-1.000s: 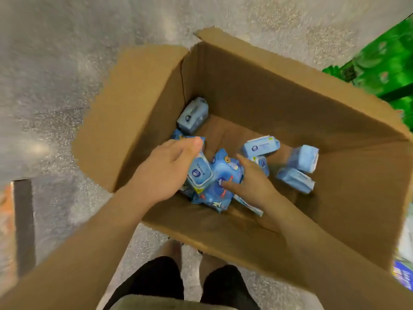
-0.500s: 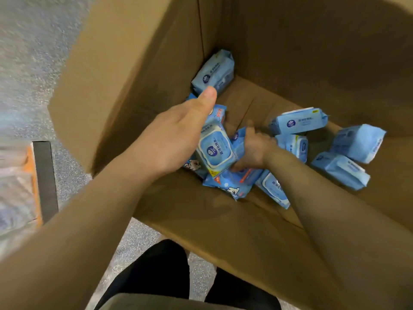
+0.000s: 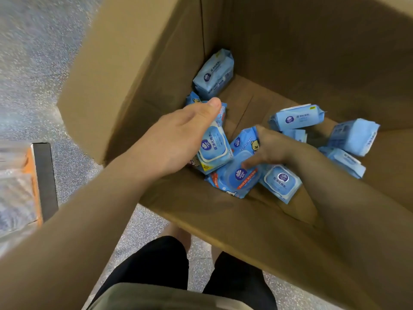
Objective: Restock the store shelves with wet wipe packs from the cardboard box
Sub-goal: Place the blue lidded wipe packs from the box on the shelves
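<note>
An open cardboard box [image 3: 138, 70] stands on the floor with several light blue wet wipe packs loose on its bottom. My left hand [image 3: 172, 139] reaches in from the left and is closed around a stack of packs, the top one a light blue wet wipe pack [image 3: 214, 148] with a white lid outline. My right hand [image 3: 268, 148] reaches in from the right, its fingers pressed on a darker blue bear-print pack [image 3: 237, 177]. More packs lie in the far corner [image 3: 214, 74] and at the right [image 3: 297, 118], [image 3: 355, 135].
The box sits on a speckled grey floor [image 3: 33, 74]. At the left edge a low shelf base [image 3: 44, 180] with an orange strip and wrapped goods is blurred. My legs in black shorts [image 3: 161, 262] stand just before the box's near wall.
My view has closed in on the box. My left hand keeps its hold on the packs, and my right hand has shifted onto the bear-print pack.
</note>
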A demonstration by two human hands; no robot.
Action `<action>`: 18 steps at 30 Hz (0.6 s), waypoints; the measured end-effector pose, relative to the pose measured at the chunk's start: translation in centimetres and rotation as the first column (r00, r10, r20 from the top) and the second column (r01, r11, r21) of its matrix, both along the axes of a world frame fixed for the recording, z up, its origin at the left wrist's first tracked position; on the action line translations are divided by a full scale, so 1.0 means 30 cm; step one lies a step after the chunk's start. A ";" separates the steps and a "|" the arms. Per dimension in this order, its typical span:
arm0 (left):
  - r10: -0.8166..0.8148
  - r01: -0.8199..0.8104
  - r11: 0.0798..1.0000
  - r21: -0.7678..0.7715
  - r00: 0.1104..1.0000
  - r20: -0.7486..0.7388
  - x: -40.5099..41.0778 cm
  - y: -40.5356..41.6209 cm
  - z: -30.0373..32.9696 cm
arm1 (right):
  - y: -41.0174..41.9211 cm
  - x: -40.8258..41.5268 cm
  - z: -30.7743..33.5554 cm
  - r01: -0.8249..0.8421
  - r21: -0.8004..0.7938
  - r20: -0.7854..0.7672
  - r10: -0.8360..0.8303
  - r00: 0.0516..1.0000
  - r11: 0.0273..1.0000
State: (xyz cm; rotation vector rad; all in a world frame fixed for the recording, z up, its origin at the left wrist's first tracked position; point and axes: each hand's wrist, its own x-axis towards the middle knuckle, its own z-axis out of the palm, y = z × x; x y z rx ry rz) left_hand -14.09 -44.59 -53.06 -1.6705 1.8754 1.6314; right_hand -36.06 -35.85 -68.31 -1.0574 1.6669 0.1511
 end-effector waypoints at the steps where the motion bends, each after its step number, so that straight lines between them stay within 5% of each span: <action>1: -0.013 0.014 1.000 -0.001 1.000 0.005 0.002 0.002 0.006 | 0.009 -0.005 0.014 0.029 0.008 0.035 -0.030 0.999 1.000; 6: -0.069 0.071 0.997 -0.018 0.995 0.066 -0.012 0.013 0.063 | 0.052 0.048 0.081 -0.067 -0.081 -0.129 0.056 0.990 0.994; 12: -0.091 0.092 0.996 -0.021 0.994 0.055 -0.014 0.024 0.120 | 0.148 0.134 0.125 0.096 -0.101 -0.116 -0.107 0.987 0.990; 15: -0.070 0.072 0.997 -0.024 0.996 0.061 -0.009 0.028 0.180 | 0.193 0.144 0.227 0.253 -0.186 -0.172 -0.285 0.943 0.950; 18: -0.065 0.066 0.998 -0.008 0.995 0.073 -0.003 0.037 0.246 | 0.258 0.125 0.388 0.551 -0.231 -0.099 -0.583 0.806 0.801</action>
